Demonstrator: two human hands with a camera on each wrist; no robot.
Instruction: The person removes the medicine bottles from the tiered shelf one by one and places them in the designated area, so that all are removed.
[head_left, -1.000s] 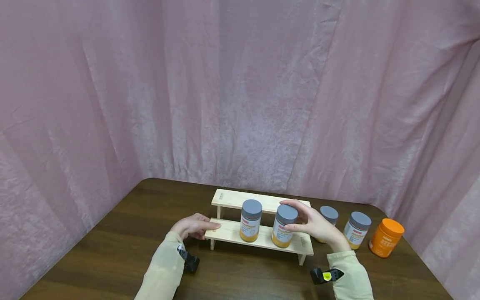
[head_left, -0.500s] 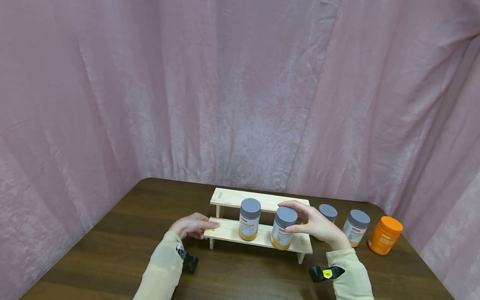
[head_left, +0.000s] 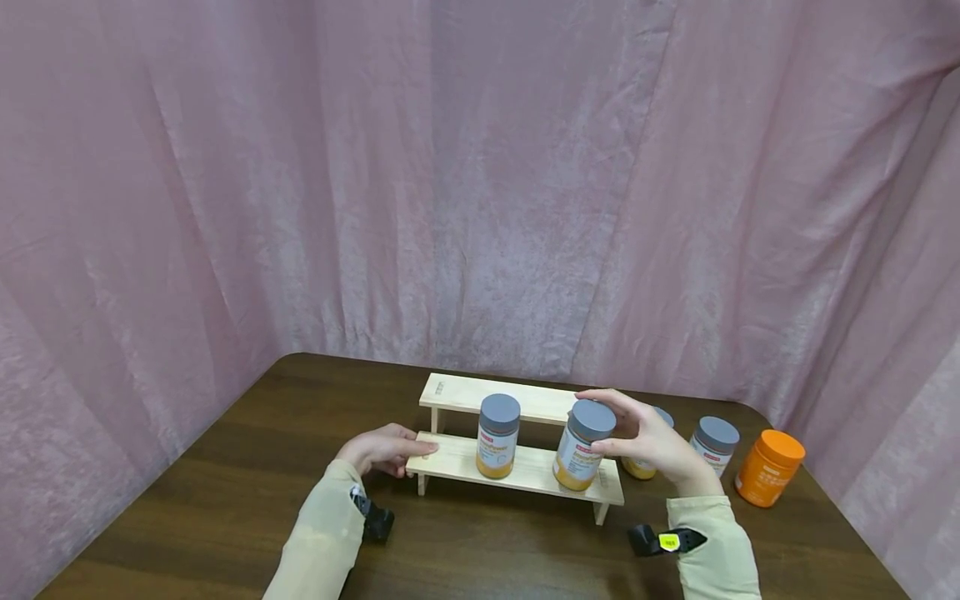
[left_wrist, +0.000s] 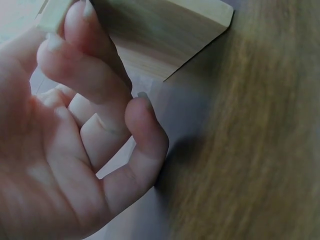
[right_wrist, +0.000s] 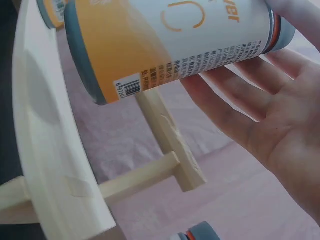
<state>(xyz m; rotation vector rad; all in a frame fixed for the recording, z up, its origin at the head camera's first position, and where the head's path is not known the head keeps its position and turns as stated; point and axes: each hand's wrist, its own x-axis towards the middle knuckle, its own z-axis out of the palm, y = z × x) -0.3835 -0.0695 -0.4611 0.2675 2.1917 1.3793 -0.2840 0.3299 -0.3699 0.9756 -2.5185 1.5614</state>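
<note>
I am shifting the held jar (head_left: 582, 454) to my right and slightly upward with my right fingers (head_left: 613, 397), and it is leaning more than before, its lid tipping rightward. The gap to the standing jar (head_left: 498, 446) is widening. My right sleeve (head_left: 716, 542) and its strap (head_left: 670, 542) are moving rightward too. My fingers are now covering the right end of the upper board (head_left: 495, 396); I am hiding most of the lid of the rear jar (head_left: 640, 470) while revealing more of its yellow base, and my wrist is blocking the lower part of the farther grey-lidded jar (head_left: 717, 431).
</note>
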